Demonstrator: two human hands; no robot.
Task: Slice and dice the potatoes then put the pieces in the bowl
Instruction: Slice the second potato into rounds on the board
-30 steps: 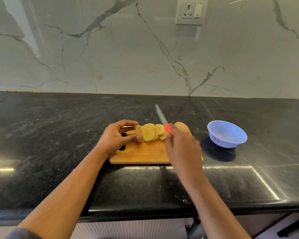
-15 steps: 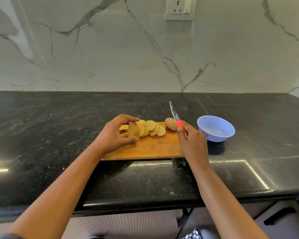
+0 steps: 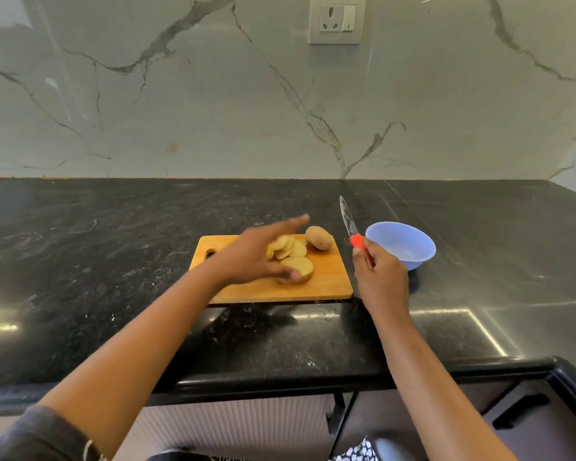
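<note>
A wooden cutting board (image 3: 328,285) lies on the black counter. On it are a fanned pile of potato slices (image 3: 288,246), a thicker potato end piece (image 3: 301,265) nearer me, and a whole potato (image 3: 319,237) at the far right corner. My left hand (image 3: 251,257) stretches over the board with straight, blurred fingers, its thumb touching the end piece. Right of the board, my right hand (image 3: 381,281) grips a red-handled knife (image 3: 353,227), blade pointing up and away. The empty blue bowl (image 3: 413,251) stands just right of the knife.
The black stone counter (image 3: 113,277) runs wide on both sides of the board, with its front edge near me. A marble wall with a socket (image 3: 335,19) rises behind. Dark drawer fronts (image 3: 519,417) sit below at the right.
My left hand let the potato end piece down flat on the board and straightened its fingers. My right hand with the knife moved right, off the board toward the bowl.
</note>
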